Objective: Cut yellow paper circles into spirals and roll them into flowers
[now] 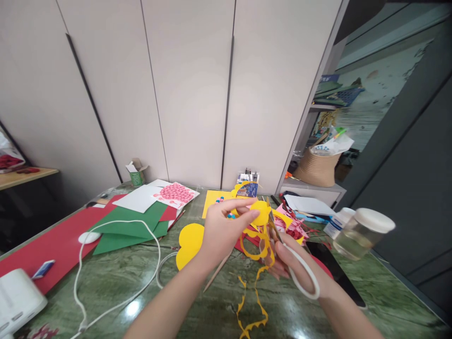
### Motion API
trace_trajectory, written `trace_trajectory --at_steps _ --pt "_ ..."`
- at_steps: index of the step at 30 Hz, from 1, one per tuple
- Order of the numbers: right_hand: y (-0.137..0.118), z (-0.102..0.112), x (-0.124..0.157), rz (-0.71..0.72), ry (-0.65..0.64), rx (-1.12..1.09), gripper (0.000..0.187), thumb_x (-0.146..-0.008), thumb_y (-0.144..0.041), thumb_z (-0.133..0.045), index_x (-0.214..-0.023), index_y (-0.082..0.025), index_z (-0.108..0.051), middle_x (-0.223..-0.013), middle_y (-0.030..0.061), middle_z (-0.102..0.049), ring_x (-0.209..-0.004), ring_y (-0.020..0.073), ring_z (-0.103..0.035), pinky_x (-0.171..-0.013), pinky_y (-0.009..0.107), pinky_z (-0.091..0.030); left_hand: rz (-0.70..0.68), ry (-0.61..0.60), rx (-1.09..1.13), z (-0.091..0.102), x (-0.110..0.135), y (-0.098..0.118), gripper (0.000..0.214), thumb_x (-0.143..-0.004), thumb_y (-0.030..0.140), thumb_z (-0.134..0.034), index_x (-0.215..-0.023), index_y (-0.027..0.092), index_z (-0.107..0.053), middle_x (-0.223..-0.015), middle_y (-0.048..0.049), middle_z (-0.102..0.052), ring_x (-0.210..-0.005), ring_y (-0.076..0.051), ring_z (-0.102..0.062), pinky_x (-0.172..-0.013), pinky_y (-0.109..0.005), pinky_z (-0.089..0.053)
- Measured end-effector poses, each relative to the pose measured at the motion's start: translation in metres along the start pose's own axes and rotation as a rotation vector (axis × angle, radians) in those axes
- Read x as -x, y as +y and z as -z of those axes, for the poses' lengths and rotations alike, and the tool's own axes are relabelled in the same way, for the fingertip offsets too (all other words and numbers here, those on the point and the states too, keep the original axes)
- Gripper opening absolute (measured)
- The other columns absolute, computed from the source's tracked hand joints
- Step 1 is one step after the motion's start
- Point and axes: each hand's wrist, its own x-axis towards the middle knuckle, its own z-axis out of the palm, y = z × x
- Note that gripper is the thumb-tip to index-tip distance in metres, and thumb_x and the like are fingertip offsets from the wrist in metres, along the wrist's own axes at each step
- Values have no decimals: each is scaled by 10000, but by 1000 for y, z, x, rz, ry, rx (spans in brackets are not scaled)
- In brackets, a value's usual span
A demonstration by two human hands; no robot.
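In the head view, pale, smooth cabinet doors (190,94) stand behind a green marbled desk (205,310). The left hand (224,223) pinches a small rounded piece of yellow paper (260,214) above the desk; the right hand (286,259) has its grip round white-handled scissors (274,228), blades right at the paper's edge. If the thin piece bends or turns, the blades could bite too deep or nick the left hand. Jagged, curling yellow offcuts (265,316) trail below and might snag.

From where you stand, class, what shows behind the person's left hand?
Beyond the left hand lies a yellow sheet with small blue pieces, partly hidden; a yellow lobed cutout also sits partly behind it. What the hand covers cannot be seen.
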Motion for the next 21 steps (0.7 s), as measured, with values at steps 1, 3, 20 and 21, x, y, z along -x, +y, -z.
trace_trajectory --at_steps 1,3,20,21 --pt "0 0 0 3 1 7 388 -903 -541 -416 -712 -203 -426 -555 -72 -327 -474 92 -293 -469 239 -308 0 -2 4 0 0 0 218 -688 236 -696 -900 209 -743 -681 -4 -680 -632 -110 -592 -611 -224 -495" --pt "-1 0 0 8 -6 17 379 -911 -527 -412 -711 -204 -423 -560 -69 -327 -475 93 -291 -465 239 -304 -2 -10 2 1 0 1 219 -692 240 -695 -903 205 -742 -686 -8 -680 -637 -115 -592 -619 -234 -497" --pt "-18 -2 -2 -50 -77 26 378 -894 -572 -408 -763 -219 -380 -559 -92 -297 -429 70 -234 -428 218 -284 -53 -122 -103 16 -5 8 203 -734 224 -663 -924 206 -733 -730 -16 -693 -710 -132 -612 -715 -259 -517" --pt "-18 -2 -2 -54 -76 29 377 -895 -570 -410 -763 -218 -379 -555 -94 -296 -426 68 -232 -426 215 -282 -56 -127 -112 17 -5 8 207 -737 222 -660 -930 211 -731 -743 -16 -697 -720 -132 -614 -723 -260 -515"
